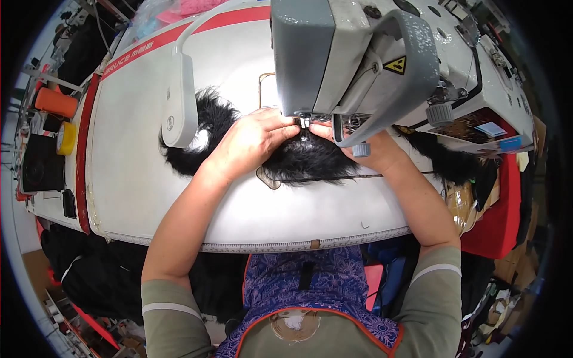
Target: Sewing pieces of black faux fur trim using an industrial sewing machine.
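A long strip of black fur (313, 161) lies across the white sewing machine bed, passing beneath the presser foot (305, 123). My left hand (253, 138) grips the strip just left of the foot, its thumb and fingers pressed together close to the needle area. From the other side my right hand (373, 152) holds the fur, its fingertips close to the foot; the machine head (322, 59) and its grey guard hide part of this hand. One end of the strip curls to the left, under a pale arm-like bracket (180, 107). More black fur (444, 160) trails off at the right.
A measuring tape (268, 246) runs along the front edge of the table. On the left stand an orange container (57, 102) and a yellow roll (66, 138). A red cloth-like piece (498, 209) hangs at the right. Pink material (200, 6) lies at the back.
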`<state>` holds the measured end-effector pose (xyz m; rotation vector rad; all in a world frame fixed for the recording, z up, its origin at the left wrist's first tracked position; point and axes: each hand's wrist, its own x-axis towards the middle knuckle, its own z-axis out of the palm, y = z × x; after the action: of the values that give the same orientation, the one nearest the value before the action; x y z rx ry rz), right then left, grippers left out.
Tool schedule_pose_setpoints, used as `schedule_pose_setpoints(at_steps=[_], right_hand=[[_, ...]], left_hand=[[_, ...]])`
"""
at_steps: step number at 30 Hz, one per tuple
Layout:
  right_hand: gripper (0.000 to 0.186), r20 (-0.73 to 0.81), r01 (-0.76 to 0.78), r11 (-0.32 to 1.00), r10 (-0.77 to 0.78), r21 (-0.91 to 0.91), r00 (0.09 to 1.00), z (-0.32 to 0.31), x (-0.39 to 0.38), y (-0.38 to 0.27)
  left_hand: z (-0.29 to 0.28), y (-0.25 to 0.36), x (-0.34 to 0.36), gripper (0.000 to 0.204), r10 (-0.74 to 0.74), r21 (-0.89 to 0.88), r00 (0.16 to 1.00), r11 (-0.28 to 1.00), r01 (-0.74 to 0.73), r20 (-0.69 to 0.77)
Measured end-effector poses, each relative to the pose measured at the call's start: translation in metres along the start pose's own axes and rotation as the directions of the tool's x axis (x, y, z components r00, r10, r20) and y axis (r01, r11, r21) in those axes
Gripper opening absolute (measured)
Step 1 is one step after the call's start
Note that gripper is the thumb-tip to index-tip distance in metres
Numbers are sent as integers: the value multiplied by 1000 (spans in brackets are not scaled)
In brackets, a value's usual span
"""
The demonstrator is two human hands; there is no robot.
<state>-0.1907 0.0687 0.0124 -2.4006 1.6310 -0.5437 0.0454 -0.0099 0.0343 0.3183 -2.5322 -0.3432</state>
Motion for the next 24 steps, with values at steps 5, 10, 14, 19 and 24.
schedule_pose_setpoints(at_steps=[5, 10, 14, 19, 24], right_hand=[[11, -49, 14, 997, -10, 75, 999, -2, 1, -3], [14, 39, -139, 961, 133, 238, 990, 2, -3, 4], [26, 24, 107, 984, -105, -141, 994, 8, -4, 11], [32, 47, 80, 994, -76, -81, 996, 3, -3, 11], [29, -75, 76, 996, -72, 46, 995, 0, -2, 6]], left_hand=[[-1, -1, -1, 21, -20, -48, 999, 999, 22, 40], [-4, 0, -3, 25, 9, -64, 999, 998, -6, 36], [-7, 3, -5, 23, -37, -81, 997, 996, 43, 72], [-6, 3, -3, 23, -26, -72, 998, 997, 31, 62], [-3, 3, -3, 24, -35, -29, 998, 999, 37, 56]])
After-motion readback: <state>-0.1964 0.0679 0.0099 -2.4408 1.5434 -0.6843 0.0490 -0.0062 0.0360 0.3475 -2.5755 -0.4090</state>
